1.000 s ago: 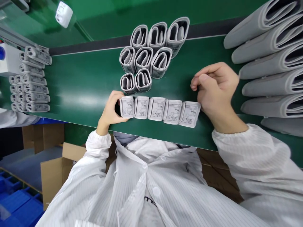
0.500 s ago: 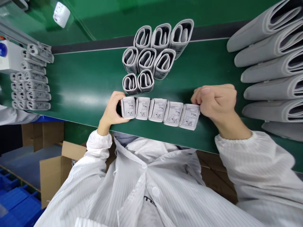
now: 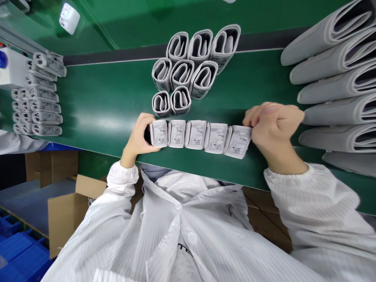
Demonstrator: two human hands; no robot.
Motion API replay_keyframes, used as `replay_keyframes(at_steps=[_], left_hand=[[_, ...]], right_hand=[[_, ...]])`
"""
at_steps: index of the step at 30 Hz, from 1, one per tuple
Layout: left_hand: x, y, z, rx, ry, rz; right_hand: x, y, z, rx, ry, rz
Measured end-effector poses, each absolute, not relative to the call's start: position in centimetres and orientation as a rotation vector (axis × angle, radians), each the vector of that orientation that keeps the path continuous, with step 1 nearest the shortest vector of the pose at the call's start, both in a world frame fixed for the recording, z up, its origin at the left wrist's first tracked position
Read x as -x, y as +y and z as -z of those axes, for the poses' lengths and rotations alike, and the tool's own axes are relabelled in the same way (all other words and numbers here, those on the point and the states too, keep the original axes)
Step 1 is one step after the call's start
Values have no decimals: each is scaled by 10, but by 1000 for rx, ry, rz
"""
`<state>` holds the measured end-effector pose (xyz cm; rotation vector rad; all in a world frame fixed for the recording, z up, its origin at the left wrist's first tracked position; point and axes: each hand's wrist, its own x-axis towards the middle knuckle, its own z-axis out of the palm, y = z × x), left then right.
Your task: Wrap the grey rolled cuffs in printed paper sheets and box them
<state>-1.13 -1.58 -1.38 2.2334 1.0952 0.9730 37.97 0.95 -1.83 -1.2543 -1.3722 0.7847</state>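
A row of several rolled grey blood pressure cuffs (image 3: 196, 134), with line drawings printed on their upper faces, lies along the near edge of the green table. My left hand (image 3: 140, 135) wraps its thumb and fingers around the left end cuff (image 3: 159, 133). At the other end, my right hand (image 3: 274, 125) is curled, its fingers at the upper right corner of the tilted end cuff (image 3: 238, 142). Its fingertips are partly hidden. Just beyond the row, more rolled cuffs (image 3: 182, 73) stand with their spiral ends up.
Larger folded grey cuffs (image 3: 331, 105) are lined up at the right. Stacked rolled cuffs (image 3: 44, 100) sit at the far left beside a white container (image 3: 14, 70). Another person's white sleeve (image 3: 20, 141) shows there. An open cardboard box (image 3: 61, 217) is below the table's left side.
My right hand has shifted slightly right. The right end cuff has tilted and moved a little with it. My left hand stays in place.
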Motion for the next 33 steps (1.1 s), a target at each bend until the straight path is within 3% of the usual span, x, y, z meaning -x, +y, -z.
replay_keyframes(at_steps=[13,33], left_hand=[[7,-15,9,-2251,1015,-1012],[6,-13,2,-2303,1012,-1007]], right_hand=[[-375,19,20,871,-1302,-710],[-373,19,15,866,-1303,-710]])
